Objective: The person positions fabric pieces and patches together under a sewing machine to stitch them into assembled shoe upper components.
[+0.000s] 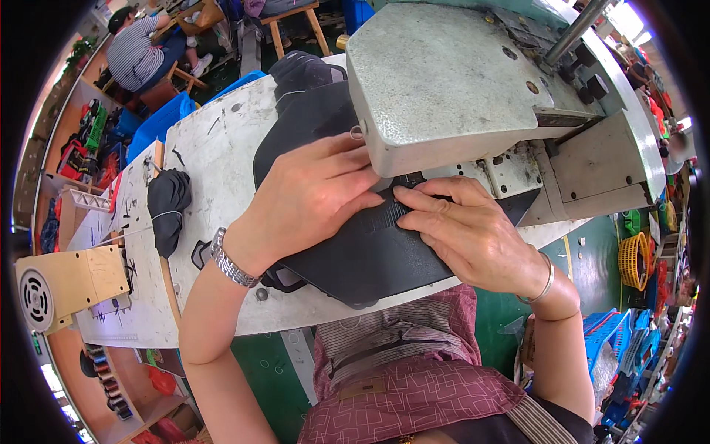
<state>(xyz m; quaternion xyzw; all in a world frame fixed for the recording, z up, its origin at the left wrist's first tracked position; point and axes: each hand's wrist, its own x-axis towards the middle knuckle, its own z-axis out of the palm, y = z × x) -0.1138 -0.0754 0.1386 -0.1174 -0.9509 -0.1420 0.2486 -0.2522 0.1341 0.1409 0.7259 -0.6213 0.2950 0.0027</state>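
A black panel (347, 263) with a leathery sheen lies under the head of a large grey-white sewing machine (436, 74). A ribbed black strip (384, 217) runs across it between my hands. My left hand (318, 196), with a metal watch at its wrist, is bent over the panel. Its thumb tip rests beside the strip, and the other fingertips are partly hidden by the machine head. From the right, my right hand (470, 233), wearing a bangle, has its fingers closed together on the panel by the strip. The machine head hides part of the stitching area.
More black material (307, 78) is heaped beyond the panel. A tied black bundle (168, 211) lies on the worn white table (222, 148) to the left, near a tan box with a round vent (92, 277). Blue crates (163, 122) stand behind; a person (140, 52) sits farther off.
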